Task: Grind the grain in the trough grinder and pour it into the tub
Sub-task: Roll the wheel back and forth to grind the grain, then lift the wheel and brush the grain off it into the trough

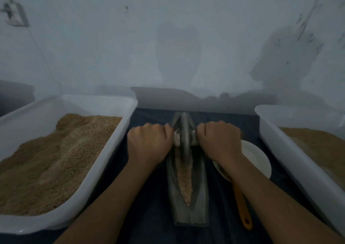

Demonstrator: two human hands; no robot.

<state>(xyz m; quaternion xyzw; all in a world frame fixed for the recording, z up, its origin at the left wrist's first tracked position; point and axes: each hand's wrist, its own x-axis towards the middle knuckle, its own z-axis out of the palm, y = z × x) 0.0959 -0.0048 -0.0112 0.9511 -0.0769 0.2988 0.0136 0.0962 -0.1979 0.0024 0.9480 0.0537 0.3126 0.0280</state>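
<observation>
A dark metal boat-shaped trough grinder (199, 197) lies lengthwise in the middle on a dark cloth. Tan grain (184, 180) fills its groove. A grey grinding wheel (184, 135) stands in the far half of the trough on a cross axle. My left hand (149, 144) grips the axle's left handle, and my right hand (220, 141) grips the right handle. A white tub (78, 202) heaped with tan grain stands at the left. Another white tub (291, 154) with finer tan material stands at the right.
A white plate (255, 157) lies right of the trough, partly under my right forearm. An orange-handled tool (242, 206) rests on the cloth beside it. A pale wall stands close behind the tubs. A grey box (15, 14) hangs on the wall at upper left.
</observation>
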